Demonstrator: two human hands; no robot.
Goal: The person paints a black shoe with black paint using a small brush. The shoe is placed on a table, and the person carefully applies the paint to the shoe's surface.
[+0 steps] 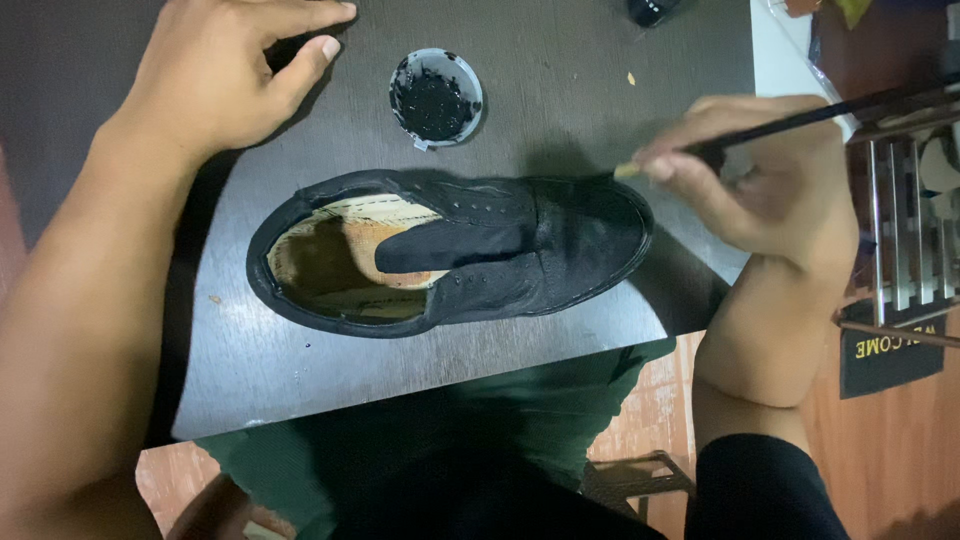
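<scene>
A black lace-less canvas shoe (520, 250) lies on its sole on a dark wooden table (300, 370), toe to the right, tan insole showing at the left. My right hand (770, 185) holds a thin black-handled brush (800, 120), its pale tip touching the shoe's toe edge. My left hand (225, 65) rests on the table at the upper left, fingers spread, holding nothing. A small round tin of black polish (436, 98) sits open behind the shoe, between the hands.
A dark round object (650, 10) pokes in at the table's far edge. To the right stand a metal rack (905, 240) and a dark doormat (885, 355) on a reddish floor. My green-clad lap (560, 400) is below the table's near edge.
</scene>
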